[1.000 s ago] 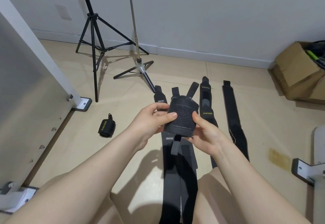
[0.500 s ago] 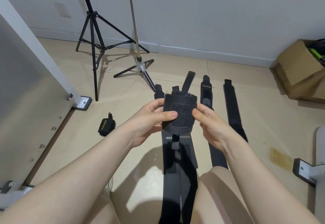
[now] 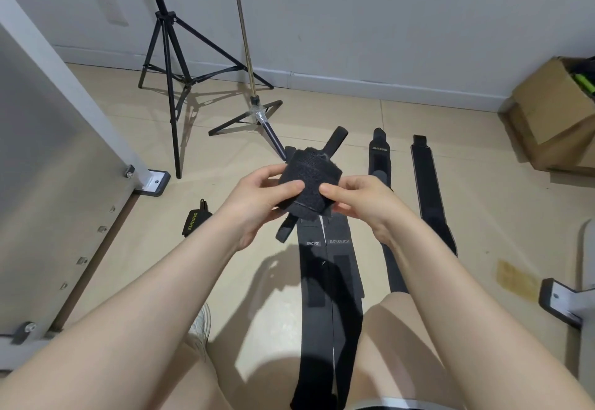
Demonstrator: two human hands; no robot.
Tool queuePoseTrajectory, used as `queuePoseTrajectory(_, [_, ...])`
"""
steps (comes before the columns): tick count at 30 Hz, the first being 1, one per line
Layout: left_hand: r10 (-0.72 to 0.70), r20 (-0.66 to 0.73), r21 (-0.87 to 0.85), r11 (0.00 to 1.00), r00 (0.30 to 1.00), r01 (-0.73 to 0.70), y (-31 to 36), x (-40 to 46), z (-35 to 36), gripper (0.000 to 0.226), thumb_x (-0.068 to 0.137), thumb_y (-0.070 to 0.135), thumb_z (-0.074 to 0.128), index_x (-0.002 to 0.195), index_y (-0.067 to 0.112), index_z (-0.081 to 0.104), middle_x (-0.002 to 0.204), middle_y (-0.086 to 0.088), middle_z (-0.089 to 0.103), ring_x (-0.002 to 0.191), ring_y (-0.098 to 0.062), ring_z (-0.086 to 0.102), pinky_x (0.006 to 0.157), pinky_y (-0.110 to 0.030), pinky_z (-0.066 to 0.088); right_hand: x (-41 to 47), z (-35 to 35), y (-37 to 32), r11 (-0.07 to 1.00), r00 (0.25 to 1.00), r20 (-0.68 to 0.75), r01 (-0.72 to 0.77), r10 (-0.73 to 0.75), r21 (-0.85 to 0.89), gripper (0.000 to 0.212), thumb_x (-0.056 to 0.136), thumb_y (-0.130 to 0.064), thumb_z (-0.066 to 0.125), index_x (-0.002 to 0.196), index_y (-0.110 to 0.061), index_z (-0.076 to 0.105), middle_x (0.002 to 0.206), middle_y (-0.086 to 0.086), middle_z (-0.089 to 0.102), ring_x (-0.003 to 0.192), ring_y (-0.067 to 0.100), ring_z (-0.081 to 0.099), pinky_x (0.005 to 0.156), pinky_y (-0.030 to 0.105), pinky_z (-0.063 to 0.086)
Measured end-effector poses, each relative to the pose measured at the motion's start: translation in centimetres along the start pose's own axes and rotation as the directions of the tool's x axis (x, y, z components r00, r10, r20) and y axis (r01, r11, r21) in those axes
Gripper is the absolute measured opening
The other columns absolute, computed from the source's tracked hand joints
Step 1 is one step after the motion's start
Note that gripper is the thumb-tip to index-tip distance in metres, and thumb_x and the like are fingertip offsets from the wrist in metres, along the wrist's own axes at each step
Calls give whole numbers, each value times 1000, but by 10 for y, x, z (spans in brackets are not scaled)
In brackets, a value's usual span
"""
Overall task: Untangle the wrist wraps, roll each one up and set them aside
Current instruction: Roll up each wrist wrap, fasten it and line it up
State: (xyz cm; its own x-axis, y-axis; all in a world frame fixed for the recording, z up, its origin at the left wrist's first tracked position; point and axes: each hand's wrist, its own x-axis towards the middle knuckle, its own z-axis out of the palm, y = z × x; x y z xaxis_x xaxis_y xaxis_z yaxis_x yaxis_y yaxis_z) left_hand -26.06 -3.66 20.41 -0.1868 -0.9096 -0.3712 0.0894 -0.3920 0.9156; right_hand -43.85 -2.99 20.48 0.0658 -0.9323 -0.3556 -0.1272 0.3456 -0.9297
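A beige tiled floor [image 3: 370,110] runs to a pale wall. A black tripod [image 3: 167,65] stands by that wall, a cardboard box [image 3: 553,113] far to its right. Nearer than the tripod, flat wraps [image 3: 328,281] lie in parallel strips, and a finished roll [image 3: 194,221] sits left of them. Above the strips, the left hand [image 3: 257,203] and right hand [image 3: 360,200] each clamp a grip on the rolled wrist wrap [image 3: 307,184], thumbs pressing its front.

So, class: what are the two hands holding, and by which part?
Both hold one rolled wrap: left hand pinches its left side, right hand its right.
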Motion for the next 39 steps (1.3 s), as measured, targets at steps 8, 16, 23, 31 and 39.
queuePoseTrajectory(8, [195,-157,85,979,968,-183,-9,-11,14,57,65,7,83,106,30,52,96,-2,63,77,-16,64,59,-21,47,-13,16,1,987,999,-50,-3,12,163,12,87,-6,64,77,-3,58,56,-7,63,51,-1,60,62,12,51])
queuePoseTrajectory(16, [146,-215,23,989,966,-144,11,-12,0,44,73,2,76,106,23,57,83,0,68,57,-10,63,50,-17,48,-36,4,12,954,998,-47,49,-36,296,28,88,9,51,96,-18,50,69,-1,54,59,12,58,64,26,51])
queuePoseTrajectory(23, [210,-87,131,972,974,-197,6,-18,15,47,74,-1,75,109,19,53,85,3,63,54,-2,60,48,-15,45,-50,17,4,930,980,-68,200,-188,308,23,88,10,50,80,-10,58,63,4,54,54,9,53,53,19,48])
queuePoseTrajectory(31, [264,-63,188,950,962,-249,4,-12,15,42,69,0,79,99,18,57,92,-4,64,68,-16,64,64,-33,54,-39,49,-3,848,934,-335,276,-126,452,12,96,-8,50,94,-18,43,57,-4,59,51,9,60,65,27,54])
queuePoseTrajectory(39, [13,-37,76,997,999,-10,15,-2,-2,25,75,7,75,91,17,58,66,2,63,46,-8,58,49,-19,46,-17,35,2,851,825,-309,338,-474,-402,25,84,-13,67,102,-22,54,58,-10,50,61,10,52,69,28,45])
